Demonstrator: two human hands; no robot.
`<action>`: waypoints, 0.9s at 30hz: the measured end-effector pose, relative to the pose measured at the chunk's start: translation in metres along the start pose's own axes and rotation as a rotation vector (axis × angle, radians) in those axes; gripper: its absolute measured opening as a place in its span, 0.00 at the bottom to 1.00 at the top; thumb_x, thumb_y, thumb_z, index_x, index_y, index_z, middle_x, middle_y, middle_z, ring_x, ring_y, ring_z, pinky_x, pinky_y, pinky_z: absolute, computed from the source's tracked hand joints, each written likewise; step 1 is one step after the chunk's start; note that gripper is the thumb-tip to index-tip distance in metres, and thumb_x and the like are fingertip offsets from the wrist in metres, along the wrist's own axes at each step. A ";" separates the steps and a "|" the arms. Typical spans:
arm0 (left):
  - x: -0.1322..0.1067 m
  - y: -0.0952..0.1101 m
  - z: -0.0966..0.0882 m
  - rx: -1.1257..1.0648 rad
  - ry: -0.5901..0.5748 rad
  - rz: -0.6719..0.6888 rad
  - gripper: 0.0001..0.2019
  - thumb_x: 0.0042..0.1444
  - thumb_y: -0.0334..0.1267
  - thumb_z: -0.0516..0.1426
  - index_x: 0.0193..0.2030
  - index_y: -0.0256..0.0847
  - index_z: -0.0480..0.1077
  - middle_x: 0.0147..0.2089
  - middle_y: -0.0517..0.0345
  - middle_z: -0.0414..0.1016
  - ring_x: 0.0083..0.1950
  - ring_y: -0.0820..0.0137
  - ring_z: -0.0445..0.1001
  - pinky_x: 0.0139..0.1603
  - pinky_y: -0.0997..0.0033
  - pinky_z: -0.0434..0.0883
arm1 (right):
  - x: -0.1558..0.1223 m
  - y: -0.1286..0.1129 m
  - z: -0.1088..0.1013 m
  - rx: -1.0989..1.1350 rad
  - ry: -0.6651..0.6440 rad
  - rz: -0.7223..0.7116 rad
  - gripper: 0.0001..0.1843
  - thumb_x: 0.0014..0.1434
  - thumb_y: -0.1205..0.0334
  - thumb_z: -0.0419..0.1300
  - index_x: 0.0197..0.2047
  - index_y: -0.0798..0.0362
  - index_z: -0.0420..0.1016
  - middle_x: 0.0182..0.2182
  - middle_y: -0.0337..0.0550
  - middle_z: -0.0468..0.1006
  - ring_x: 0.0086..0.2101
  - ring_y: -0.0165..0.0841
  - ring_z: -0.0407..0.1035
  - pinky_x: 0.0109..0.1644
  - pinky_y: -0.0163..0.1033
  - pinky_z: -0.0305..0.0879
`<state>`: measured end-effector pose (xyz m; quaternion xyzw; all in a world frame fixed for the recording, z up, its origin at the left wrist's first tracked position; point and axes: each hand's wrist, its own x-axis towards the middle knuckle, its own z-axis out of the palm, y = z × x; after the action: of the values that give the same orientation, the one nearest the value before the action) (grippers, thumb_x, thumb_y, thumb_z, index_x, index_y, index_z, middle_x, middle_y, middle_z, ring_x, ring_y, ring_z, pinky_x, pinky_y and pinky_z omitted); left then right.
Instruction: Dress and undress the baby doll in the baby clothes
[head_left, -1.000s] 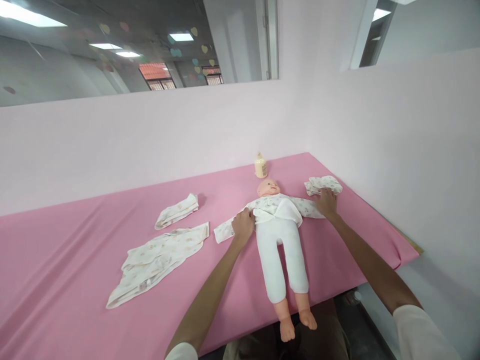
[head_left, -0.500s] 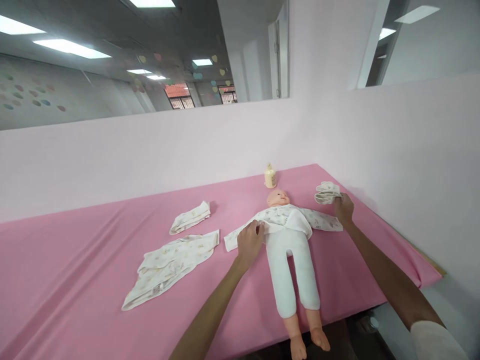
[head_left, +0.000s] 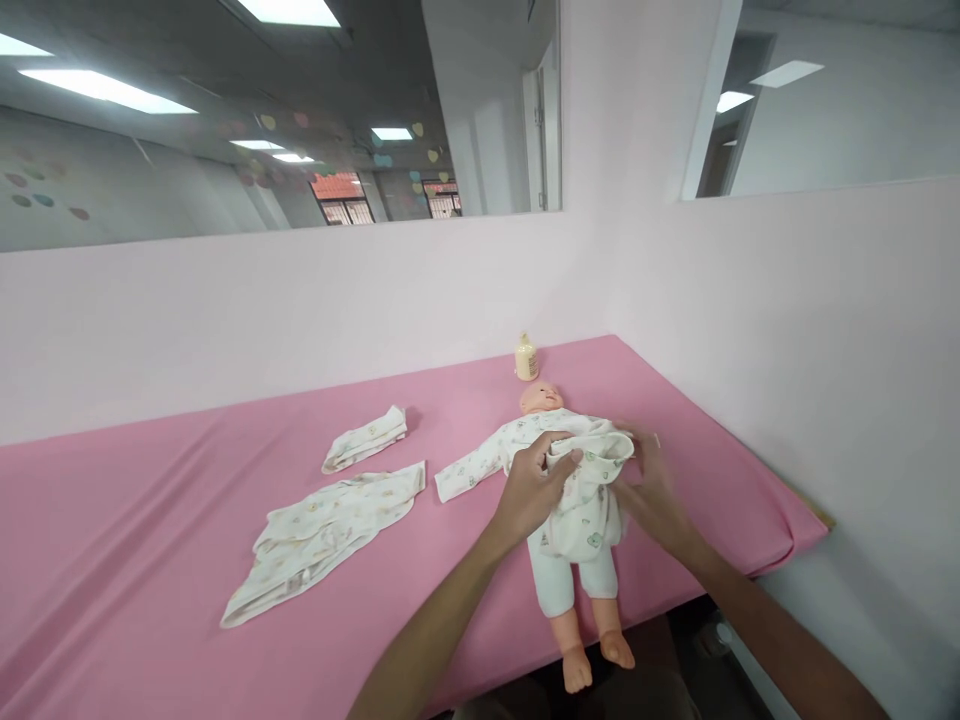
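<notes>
A pair of white baby pants [head_left: 589, 515] with a green print hangs in front of the doll's middle, its round waist opening at the top. My left hand [head_left: 538, 485] is closed on the left edge of this opening. My right hand [head_left: 652, 490] grips the other side, its fingers partly hidden and a little blurred. Behind and below lies a baby doll [head_left: 541, 397] on its back, dressed in a printed long-sleeved top [head_left: 480, 462] and plain white leggings [head_left: 553, 585]. The doll's bare feet [head_left: 577, 668] reach past the table's front edge.
The pink-covered table [head_left: 135, 520] meets white walls at the back and right. A cream pump bottle [head_left: 526, 358] stands beyond the doll's head. To the left lie a folded printed cloth [head_left: 366, 440] and a spread printed baby garment [head_left: 322, 540].
My right hand has brought the folded pants from the table's right side to above the doll. The pants have opened out, and my left hand has left the doll's top and taken hold of them.
</notes>
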<state>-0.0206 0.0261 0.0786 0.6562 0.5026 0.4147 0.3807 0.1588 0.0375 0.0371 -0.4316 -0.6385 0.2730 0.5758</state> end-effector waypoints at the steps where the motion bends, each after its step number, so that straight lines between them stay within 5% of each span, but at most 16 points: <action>1: -0.004 0.004 -0.004 -0.008 -0.020 0.002 0.21 0.59 0.54 0.54 0.51 0.43 0.70 0.25 0.64 0.61 0.24 0.76 0.57 0.25 0.75 0.58 | -0.002 -0.006 -0.003 -0.055 0.009 -0.080 0.30 0.51 0.55 0.65 0.56 0.47 0.64 0.54 0.52 0.68 0.52 0.44 0.67 0.53 0.51 0.68; 6: -0.014 0.015 -0.020 -0.064 -0.059 0.050 0.20 0.58 0.53 0.57 0.51 0.44 0.66 0.25 0.67 0.54 0.24 0.77 0.52 0.25 0.77 0.55 | -0.002 -0.036 -0.024 -0.071 -0.236 -0.333 0.06 0.61 0.62 0.59 0.43 0.47 0.72 0.41 0.44 0.74 0.43 0.36 0.70 0.44 0.42 0.70; 9: -0.015 0.017 -0.016 -0.058 -0.017 0.133 0.16 0.58 0.52 0.57 0.46 0.44 0.65 0.32 0.63 0.62 0.29 0.76 0.57 0.29 0.76 0.60 | 0.000 -0.047 -0.028 -0.033 -0.166 -0.377 0.02 0.62 0.64 0.57 0.36 0.49 0.69 0.40 0.43 0.72 0.41 0.34 0.69 0.41 0.39 0.69; 13: -0.022 0.025 -0.007 0.008 0.191 0.175 0.15 0.59 0.51 0.57 0.44 0.43 0.64 0.45 0.56 0.65 0.40 0.72 0.65 0.39 0.73 0.65 | 0.001 -0.055 -0.021 -0.194 -0.082 -0.463 0.06 0.60 0.70 0.54 0.35 0.49 0.66 0.42 0.45 0.71 0.41 0.34 0.68 0.40 0.39 0.67; 19: -0.044 0.039 -0.008 -0.256 -0.244 0.036 0.21 0.65 0.55 0.45 0.48 0.40 0.66 0.40 0.55 0.69 0.36 0.72 0.68 0.40 0.69 0.68 | -0.006 -0.065 -0.003 -0.554 -0.104 -0.670 0.07 0.59 0.73 0.53 0.33 0.51 0.66 0.44 0.47 0.71 0.40 0.36 0.67 0.42 0.44 0.64; 23: -0.048 0.040 -0.016 -0.115 -0.143 0.014 0.14 0.60 0.49 0.56 0.41 0.39 0.68 0.36 0.60 0.68 0.34 0.73 0.65 0.37 0.73 0.65 | -0.011 -0.074 -0.006 -0.327 -0.328 -0.426 0.04 0.60 0.68 0.56 0.38 0.50 0.68 0.44 0.47 0.69 0.38 0.33 0.67 0.37 0.39 0.67; 27: -0.044 0.040 -0.041 -0.043 -0.100 0.051 0.12 0.58 0.46 0.57 0.36 0.38 0.70 0.34 0.59 0.67 0.33 0.74 0.63 0.34 0.74 0.64 | -0.005 -0.075 -0.022 -0.045 -0.541 -0.023 0.14 0.58 0.58 0.61 0.47 0.48 0.67 0.42 0.43 0.71 0.36 0.32 0.67 0.33 0.35 0.67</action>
<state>-0.0515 -0.0213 0.1232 0.6805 0.4569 0.4016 0.4085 0.1623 -0.0063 0.1017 -0.3483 -0.7800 0.3574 0.3775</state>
